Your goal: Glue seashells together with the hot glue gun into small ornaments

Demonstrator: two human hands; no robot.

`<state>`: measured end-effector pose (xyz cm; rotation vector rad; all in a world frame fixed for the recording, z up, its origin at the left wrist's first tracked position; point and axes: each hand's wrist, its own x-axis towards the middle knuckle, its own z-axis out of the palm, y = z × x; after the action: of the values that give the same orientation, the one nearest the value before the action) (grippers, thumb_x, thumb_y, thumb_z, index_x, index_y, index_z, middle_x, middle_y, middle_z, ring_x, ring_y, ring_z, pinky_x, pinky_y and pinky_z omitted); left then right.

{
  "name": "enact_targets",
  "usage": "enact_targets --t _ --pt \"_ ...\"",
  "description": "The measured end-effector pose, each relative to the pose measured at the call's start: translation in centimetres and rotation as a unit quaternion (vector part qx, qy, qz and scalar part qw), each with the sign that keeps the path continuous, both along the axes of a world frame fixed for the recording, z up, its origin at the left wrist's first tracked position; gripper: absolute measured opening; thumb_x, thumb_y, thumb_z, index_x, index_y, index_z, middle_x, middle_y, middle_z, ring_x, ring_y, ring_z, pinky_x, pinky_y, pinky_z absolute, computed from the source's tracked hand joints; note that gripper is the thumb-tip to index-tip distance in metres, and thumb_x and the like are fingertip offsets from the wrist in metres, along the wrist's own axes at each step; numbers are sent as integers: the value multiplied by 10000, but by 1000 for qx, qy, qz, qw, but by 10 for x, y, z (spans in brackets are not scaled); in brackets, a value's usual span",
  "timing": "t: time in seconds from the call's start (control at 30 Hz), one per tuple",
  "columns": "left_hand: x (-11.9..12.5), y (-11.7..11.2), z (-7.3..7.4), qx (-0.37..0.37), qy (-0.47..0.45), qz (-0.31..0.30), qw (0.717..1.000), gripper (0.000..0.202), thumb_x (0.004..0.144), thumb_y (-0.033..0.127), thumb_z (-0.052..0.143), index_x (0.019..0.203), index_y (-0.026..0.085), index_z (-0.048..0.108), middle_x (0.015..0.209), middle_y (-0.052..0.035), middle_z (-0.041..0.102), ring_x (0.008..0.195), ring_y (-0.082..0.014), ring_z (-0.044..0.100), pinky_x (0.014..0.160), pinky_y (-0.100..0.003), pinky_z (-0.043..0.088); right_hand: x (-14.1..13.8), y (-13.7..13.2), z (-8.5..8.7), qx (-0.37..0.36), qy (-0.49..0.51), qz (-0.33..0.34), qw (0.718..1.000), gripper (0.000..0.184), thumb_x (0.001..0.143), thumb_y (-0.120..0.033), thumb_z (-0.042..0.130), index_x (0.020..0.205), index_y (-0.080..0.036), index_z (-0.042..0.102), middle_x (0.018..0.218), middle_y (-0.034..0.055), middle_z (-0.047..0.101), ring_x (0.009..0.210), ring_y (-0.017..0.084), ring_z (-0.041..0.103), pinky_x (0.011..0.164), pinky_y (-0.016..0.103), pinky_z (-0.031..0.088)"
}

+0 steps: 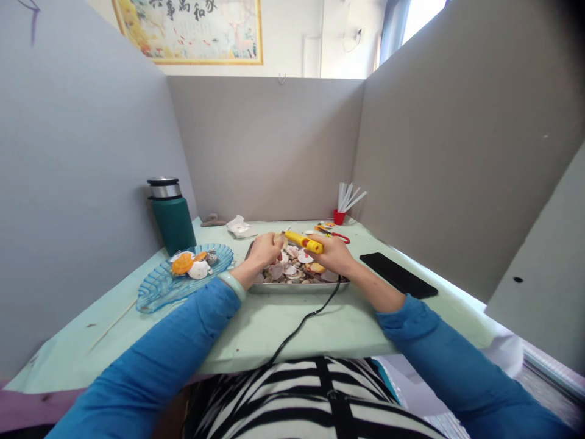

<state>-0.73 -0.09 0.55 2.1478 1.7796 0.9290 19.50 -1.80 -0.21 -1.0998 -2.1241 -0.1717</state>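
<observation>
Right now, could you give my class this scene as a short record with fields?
Right-hand grip: around a yellow plastic tool resembling a glue gun, with black cord
Left-hand grip: near the tool's tip; whether it holds anything is unclear
Below the hands: shallow silver metal tray of mixed shells
Left side: translucent blue plastic-looking plate with orange and white pieces; teal cylindrical bottle
Right side: flat black rectangular slab; small red cup of white sticks

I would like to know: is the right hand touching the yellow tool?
Touching. The head view shows the right hand holding the yellow tool, with no gap visible between them.
</observation>
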Motion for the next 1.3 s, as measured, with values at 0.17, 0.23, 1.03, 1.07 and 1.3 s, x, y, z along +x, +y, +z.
enact_targets --t 0.17,0.23,1.03,1.07,1.3 --pt "0 0 0 5 -5 5 1000 172 805 275 422 745 152 525 537 5 623 364 -67 482 431 -164 335 0 0 0 1 5 -1 1000 162 717 -311 527 795 -200 615 715 14 615 605 121 514 537 198 294" --pt "0 -1 1 8 -5 10 1000 188 811 289 423 739 150 528 531 4 619 366 -66 481 437 -164 336 0 0 1 0 7 -2 1000 160 714 -307 527 792 -200 616 708 11 612 603 120 513 534 198 293" --pt "0 -2 0 17 -29 11 999 179 805 274 429 810 148 556 556 2 629 371 -74 491 443 -173 351 1 5 -3 0 8 -31 999 215 717 -331 530 864 -217 638 696 5 617 602 126 514 528 209 283" --pt "0 -2 0 16 -28 9 999 179 805 273 427 800 148 554 552 2 627 370 -74 490 441 -172 351 1 5 -3 0 8 -29 1000 210 718 -331 528 857 -216 636 691 5 614 601 126 514 528 209 282" --pt "1 -4 2 12 -15 6 1000 187 804 279 424 736 149 539 525 6 614 361 -69 484 426 -165 344 1 2 -1 -2 6 -23 1000 182 717 -324 526 815 -206 624 682 5 608 594 122 507 524 208 276"
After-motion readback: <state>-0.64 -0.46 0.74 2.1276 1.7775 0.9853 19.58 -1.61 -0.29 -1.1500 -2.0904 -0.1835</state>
